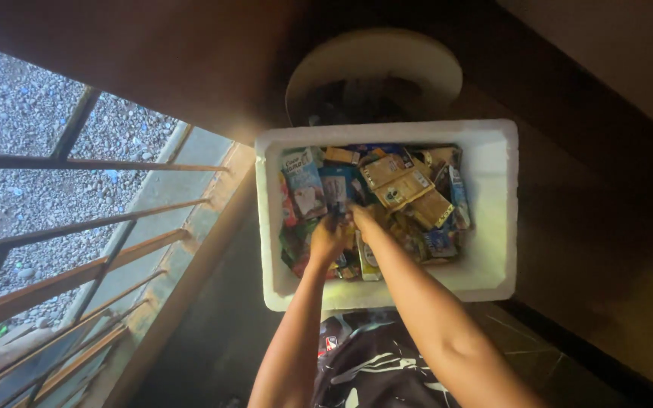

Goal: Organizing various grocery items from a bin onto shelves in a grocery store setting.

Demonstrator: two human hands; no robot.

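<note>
A white foam box [493, 196] sits on the floor in front of me, filled with several flattened drink cartons and packets [406, 189] in blue, brown and yellow. Both my arms reach down into it. My left hand [328, 238] is curled among the cartons at the box's near left side. My right hand [363, 219] sits just beside it, fingers closed over a carton [335, 189] near the middle. The two hands touch or nearly touch. What exactly each hand grips is hidden by the fingers and the dim light.
A round pale bin or bucket [376, 64] stands just behind the box. A metal window grille [77, 227] with a wooden sill runs along the left, gravel ground outside. A dark printed cloth [372, 363] lies below my arms. Dark floor and a wall are at the right.
</note>
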